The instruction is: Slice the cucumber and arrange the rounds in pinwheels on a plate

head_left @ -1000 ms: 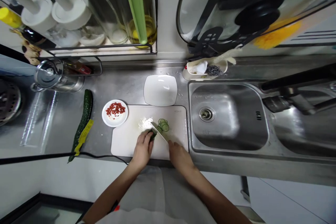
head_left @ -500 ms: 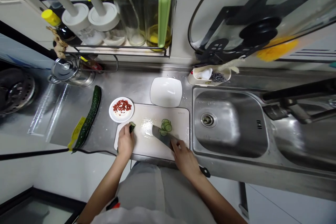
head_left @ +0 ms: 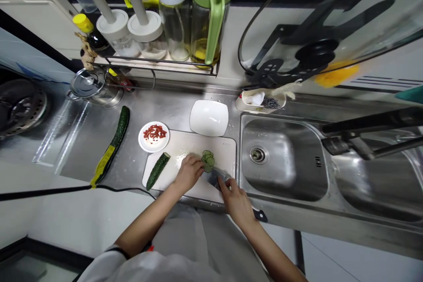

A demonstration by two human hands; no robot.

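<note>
On the white cutting board [head_left: 188,139], a small overlapping pile of cucumber slices [head_left: 208,158] lies right of centre. My left hand [head_left: 190,172] is closed, its fingertips drawn together at the left edge of the pile; whether a slice is pinched between them is hidden. My right hand [head_left: 236,202] grips a kitchen knife [head_left: 214,179] by the handle, its blurred blade low over the board just below the slices. A cut piece of cucumber [head_left: 157,171] rests at the board's left end, apart from both hands.
A small plate of red berries [head_left: 153,146] and a white square dish [head_left: 209,117] stand behind the board. A whole cucumber [head_left: 120,128] with a yellow label lies left. The sink [head_left: 287,154] is at right, a lidded pot [head_left: 95,88] back left, a condiment rack [head_left: 155,65] above.
My left hand has let go of the cucumber piece and moved right to the slices. The knife's blade has shifted slightly right and down. The view has tilted a little.
</note>
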